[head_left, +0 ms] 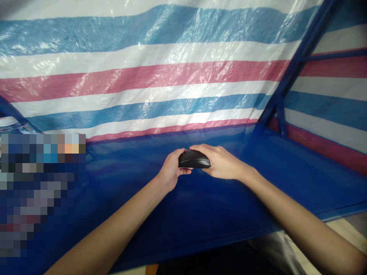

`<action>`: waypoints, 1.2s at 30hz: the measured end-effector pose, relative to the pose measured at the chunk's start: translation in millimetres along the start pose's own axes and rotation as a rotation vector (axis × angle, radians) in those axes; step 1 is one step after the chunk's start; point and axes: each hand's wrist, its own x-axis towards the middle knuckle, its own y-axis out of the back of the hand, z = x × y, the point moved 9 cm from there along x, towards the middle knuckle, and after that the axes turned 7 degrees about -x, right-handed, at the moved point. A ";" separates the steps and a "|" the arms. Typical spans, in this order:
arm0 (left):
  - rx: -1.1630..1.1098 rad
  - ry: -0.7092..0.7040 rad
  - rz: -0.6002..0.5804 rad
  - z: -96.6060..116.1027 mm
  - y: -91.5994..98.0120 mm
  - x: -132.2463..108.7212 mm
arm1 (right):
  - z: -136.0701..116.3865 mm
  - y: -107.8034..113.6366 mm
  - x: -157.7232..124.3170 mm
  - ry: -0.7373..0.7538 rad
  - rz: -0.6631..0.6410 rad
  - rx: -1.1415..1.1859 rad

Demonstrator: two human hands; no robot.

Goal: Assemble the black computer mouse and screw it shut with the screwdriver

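Observation:
A black computer mouse (194,159) is held just above the blue table surface (258,183), near the middle of the view. My left hand (170,172) grips its left end, fingers curled around it. My right hand (222,162) holds its right end, fingers wrapped over the top and side. Both forearms reach in from the bottom corners.
A striped blue, white and red plastic sheet (143,76) forms the wall behind the table. A blue metal frame post (289,76) rises at the right. A blurred-out patch (34,191) covers the left side. The table's front edge (200,244) runs below my arms.

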 end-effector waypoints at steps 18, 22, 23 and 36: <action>0.003 -0.002 -0.001 1.0 -1.0 -1.0 | -0.7 1.5 -0.6 -0.001 0.005 0.013; 0.004 -0.001 -0.003 0.1 -0.9 -1.0 | -0.2 1.2 -0.7 0.001 0.009 0.014; 0.006 -0.001 -0.003 0.0 -0.7 -0.9 | -0.1 1.3 -0.7 0.002 0.010 0.014; -0.003 -0.006 -0.004 1.1 -1.3 -0.9 | 0.3 0.5 -0.4 0.000 0.007 0.004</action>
